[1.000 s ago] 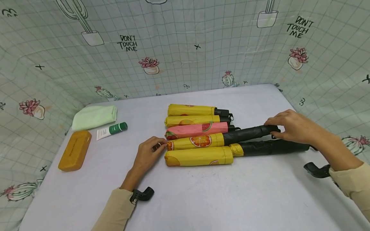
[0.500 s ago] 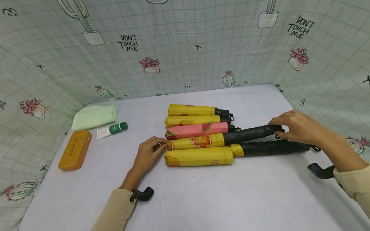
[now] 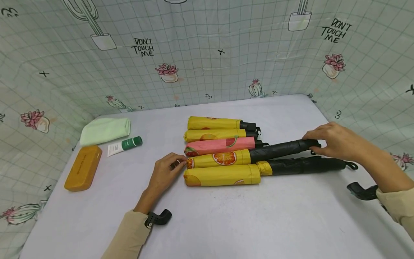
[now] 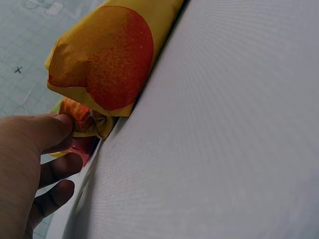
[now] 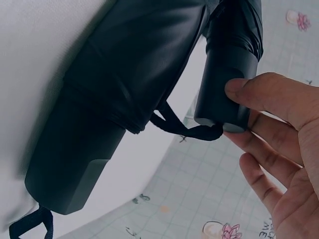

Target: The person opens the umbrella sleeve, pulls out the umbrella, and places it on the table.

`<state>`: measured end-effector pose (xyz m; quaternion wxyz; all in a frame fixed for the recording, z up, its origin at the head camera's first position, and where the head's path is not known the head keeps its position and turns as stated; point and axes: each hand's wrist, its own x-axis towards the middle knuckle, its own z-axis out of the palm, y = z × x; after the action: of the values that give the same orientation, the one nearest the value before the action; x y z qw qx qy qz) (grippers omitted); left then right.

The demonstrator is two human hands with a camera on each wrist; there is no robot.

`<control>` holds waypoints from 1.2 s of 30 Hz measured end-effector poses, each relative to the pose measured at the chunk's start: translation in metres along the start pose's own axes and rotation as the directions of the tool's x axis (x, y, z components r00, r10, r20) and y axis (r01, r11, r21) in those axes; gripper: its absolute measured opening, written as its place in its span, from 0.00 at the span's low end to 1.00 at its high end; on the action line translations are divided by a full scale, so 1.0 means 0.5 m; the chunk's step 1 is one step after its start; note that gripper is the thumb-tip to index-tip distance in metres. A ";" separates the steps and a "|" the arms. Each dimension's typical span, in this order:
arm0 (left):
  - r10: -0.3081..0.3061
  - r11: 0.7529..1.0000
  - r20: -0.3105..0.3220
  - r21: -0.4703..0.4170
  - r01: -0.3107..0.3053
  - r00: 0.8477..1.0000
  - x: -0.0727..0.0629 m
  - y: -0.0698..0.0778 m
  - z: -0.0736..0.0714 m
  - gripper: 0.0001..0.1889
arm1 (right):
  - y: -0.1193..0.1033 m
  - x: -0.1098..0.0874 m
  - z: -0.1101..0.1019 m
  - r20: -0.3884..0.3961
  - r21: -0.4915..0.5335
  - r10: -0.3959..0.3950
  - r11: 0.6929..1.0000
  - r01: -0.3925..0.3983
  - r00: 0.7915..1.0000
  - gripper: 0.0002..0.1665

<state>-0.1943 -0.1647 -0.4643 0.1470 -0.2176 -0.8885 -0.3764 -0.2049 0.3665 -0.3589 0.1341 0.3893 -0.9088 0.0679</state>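
My left hand [image 3: 166, 172] pinches the left end of a yellow sleeve [image 3: 207, 161] printed with an orange slice. A black folding umbrella [image 3: 281, 149] sticks out of that sleeve to the right. My right hand [image 3: 339, 142] holds the umbrella's handle [image 5: 224, 84] between thumb and fingers, its wrist strap hanging beside it. In front lies a second black umbrella [image 3: 304, 166], its left end at a yellow sleeve [image 3: 223, 176] whose mouth is bunched. The left wrist view shows the pinched sleeve end [image 4: 77, 117] behind this front sleeve.
Behind lie a pink sleeved umbrella [image 3: 220, 144] and two yellow sleeved ones, the nearer umbrella [image 3: 213, 135] and the rear umbrella [image 3: 213, 123]. Left on the white table [image 3: 226, 223] are a folded green cloth [image 3: 105, 131], a tube [image 3: 124, 145] and an orange-brown case [image 3: 83, 168].
My right hand has shifted a little to the right with the umbrella's handle, so slightly more black shows beyond the sleeve. The left hand stays at the sleeve's end.
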 end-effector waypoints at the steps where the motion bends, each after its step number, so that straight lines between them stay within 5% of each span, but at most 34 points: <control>1: 0.000 1.000 0.000 -0.001 0.000 1.000 0.000 0.000 -0.001 0.05 | 0.000 -0.001 0.000 0.002 0.000 0.004 1.000 -0.004 1.000 0.26; 36: -0.004 1.000 0.013 0.000 0.004 1.000 0.001 0.001 -0.003 0.05 | 0.021 -0.025 -0.025 -0.025 -0.034 -0.037 0.999 0.036 0.999 0.28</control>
<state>-0.1943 -0.1655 -0.4629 0.1402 -0.2184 -0.8898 -0.3754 -0.2019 0.3850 -0.3511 0.1532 0.4026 -0.9008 0.0551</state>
